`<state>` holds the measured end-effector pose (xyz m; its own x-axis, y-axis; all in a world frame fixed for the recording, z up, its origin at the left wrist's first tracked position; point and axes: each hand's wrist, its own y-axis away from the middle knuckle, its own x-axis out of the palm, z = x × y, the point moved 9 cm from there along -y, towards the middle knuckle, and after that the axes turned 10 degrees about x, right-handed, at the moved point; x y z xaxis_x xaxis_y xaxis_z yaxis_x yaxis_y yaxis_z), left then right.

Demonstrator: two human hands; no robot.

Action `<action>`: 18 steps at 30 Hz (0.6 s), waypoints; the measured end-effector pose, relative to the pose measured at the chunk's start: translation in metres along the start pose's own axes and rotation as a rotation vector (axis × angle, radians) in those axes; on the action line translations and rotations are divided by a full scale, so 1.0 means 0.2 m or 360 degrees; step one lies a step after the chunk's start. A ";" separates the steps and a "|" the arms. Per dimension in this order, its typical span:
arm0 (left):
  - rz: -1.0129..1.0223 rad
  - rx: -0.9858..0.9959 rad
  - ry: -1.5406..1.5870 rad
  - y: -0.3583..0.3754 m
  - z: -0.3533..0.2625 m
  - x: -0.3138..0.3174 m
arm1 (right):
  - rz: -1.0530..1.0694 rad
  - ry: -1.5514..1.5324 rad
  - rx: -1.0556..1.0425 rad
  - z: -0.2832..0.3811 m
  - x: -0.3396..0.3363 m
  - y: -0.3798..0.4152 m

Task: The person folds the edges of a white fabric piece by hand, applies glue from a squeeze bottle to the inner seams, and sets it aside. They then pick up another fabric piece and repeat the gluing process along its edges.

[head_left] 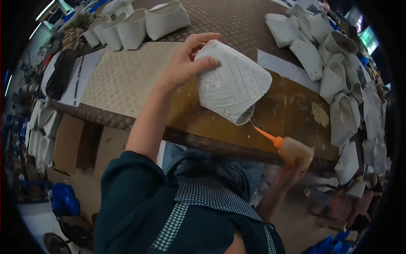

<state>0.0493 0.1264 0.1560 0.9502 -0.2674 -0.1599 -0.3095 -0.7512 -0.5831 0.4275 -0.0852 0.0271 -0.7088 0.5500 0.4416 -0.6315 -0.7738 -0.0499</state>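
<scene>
My left hand [188,61] grips a white, stiff, cap-shaped piece [232,80] with a raised pattern, thumb on its near face and fingers behind it. The piece is tilted over the table, its open rim facing down toward the right. In my right hand [292,171] is a squeeze bottle [296,153], translucent and yellowish, with a long orange nozzle [266,134]. The thin nozzle tip points up and left, right by the rim's lower corner. My right hand is in shade below the bottle, at the table's near edge.
Similar white pieces [131,29] stand in a row at the back left, and more [344,118] are heaped along the right side. A brown stained board [292,110] lies before me, beside a beige patterned sheet [127,78]. A cardboard box [69,144] is below left.
</scene>
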 end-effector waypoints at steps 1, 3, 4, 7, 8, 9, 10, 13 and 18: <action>-0.0172 0.0020 -0.0087 0.04 0.02 -0.12 | -0.0033 -0.0013 0.0017 0.00 -0.01 -0.01; -0.0543 -0.0027 -0.0169 0.16 0.08 -0.35 | -0.0022 -0.0019 -0.0003 -0.02 -0.03 -0.05; -0.0807 0.0015 -0.0212 0.25 0.10 -0.48 | -0.0035 -0.0016 -0.0021 -0.03 -0.03 -0.07; -0.1525 0.0165 -0.0240 0.62 0.18 -0.90 | 0.0009 -0.0089 0.0085 -0.09 0.06 -0.08; -0.1638 0.0152 -0.0313 0.72 0.18 -0.99 | 0.0015 -0.0099 0.0111 -0.11 0.10 -0.08; -0.1753 0.0137 -0.0383 0.83 0.19 -1.08 | 0.0022 -0.0105 0.0136 -0.12 0.14 -0.08; -0.1739 -0.0077 -0.0605 0.94 0.26 -1.18 | 0.0030 -0.0110 0.0159 -0.13 0.17 -0.08; -0.1390 -0.0595 -0.1102 1.08 0.35 -1.27 | 0.0078 -0.0098 0.0162 -0.19 0.23 -0.10; -0.1025 -0.0983 -0.1792 0.86 0.37 -1.32 | 0.0131 -0.0037 0.0182 -0.22 0.31 -0.10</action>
<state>-0.2518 0.1115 0.0387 0.3605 0.6052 -0.7098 0.4890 -0.7706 -0.4087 0.3819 -0.0220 0.0153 -0.7483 0.4770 0.4610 -0.5309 -0.8473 0.0149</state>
